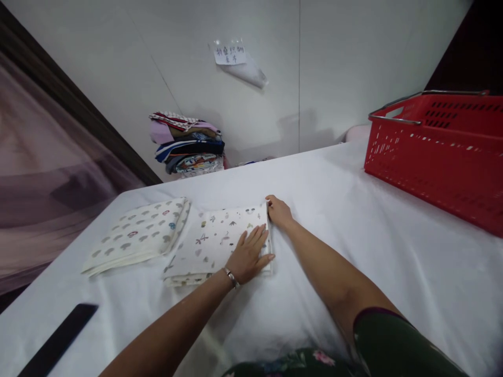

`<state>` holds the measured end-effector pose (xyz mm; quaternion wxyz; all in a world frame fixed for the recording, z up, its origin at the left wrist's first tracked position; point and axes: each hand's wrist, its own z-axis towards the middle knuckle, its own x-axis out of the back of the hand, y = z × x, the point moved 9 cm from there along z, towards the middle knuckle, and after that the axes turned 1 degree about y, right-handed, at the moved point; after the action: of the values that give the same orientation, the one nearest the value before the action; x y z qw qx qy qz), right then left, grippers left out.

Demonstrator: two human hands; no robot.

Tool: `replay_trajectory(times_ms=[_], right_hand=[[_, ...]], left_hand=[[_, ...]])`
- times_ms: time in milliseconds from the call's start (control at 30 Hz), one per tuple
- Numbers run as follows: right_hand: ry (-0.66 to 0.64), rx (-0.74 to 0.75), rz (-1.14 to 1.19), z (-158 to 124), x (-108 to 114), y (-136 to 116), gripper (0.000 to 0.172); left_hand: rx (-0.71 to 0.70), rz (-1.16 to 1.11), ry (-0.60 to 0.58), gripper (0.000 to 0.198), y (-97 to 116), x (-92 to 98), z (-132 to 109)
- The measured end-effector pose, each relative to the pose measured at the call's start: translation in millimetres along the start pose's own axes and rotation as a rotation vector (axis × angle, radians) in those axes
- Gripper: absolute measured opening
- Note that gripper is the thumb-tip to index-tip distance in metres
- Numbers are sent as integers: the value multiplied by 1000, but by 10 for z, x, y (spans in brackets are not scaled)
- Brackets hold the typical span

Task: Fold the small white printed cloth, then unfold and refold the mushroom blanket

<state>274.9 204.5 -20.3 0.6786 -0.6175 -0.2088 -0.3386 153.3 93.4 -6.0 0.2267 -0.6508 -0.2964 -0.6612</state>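
A folded white cloth [214, 235] with small printed motifs lies on the white-covered table in front of me. My left hand [248, 255] rests flat on its right part, fingers spread, a silver bracelet at the wrist. At the cloth's far right corner is my right hand [279, 211], its fingers curled against the edge; the fingertips seem to pinch the corner. Just left of this cloth lies a second folded cloth [137, 233], cream with grey scalloped shapes and a few coloured ones. Neither hand touches that one.
A red plastic basket [436, 157] with metal handles stands at the right on the white tablecloth [314, 178]. Beyond the table's far edge is a stack of folded fabrics [190, 141]. A dark flat strip [58, 340] lies at the near left. Sheer pink netting [47, 173] hangs at the left.
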Motion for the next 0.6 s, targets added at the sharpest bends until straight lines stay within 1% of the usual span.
replay_trajectory(times_ms=[133, 200, 300, 333, 400, 467, 500, 567, 600], right_hand=[[-6, 46, -30, -2, 10, -45, 27], [-2, 51, -35, 2, 11, -38, 27], [-8, 49, -39, 2, 2, -17, 28], [-20, 41, -41, -3, -5, -11, 29], [-29, 23, -49, -22, 11, -30, 32], [14, 58, -53, -63, 89, -163, 38], [54, 117, -50, -98, 145, -292, 43], [121, 303, -36, -221, 229, -637, 49], [125, 403, -34, -306, 229, -812, 50]], left_hand=[[20, -5, -10, 64, 37, -2, -71], [15, -2, 39, 63, 64, 38, -144], [-19, 28, 154, 63, 139, 93, -267], [-26, 37, 174, 62, 162, 91, -294], [-17, 45, 180, 62, 182, 65, -311], [12, 34, 174, 61, 177, 45, -298], [27, 23, 178, 61, 173, 46, -291], [44, -3, 198, 62, 171, 64, -288], [48, -18, 212, 63, 176, 76, -294]])
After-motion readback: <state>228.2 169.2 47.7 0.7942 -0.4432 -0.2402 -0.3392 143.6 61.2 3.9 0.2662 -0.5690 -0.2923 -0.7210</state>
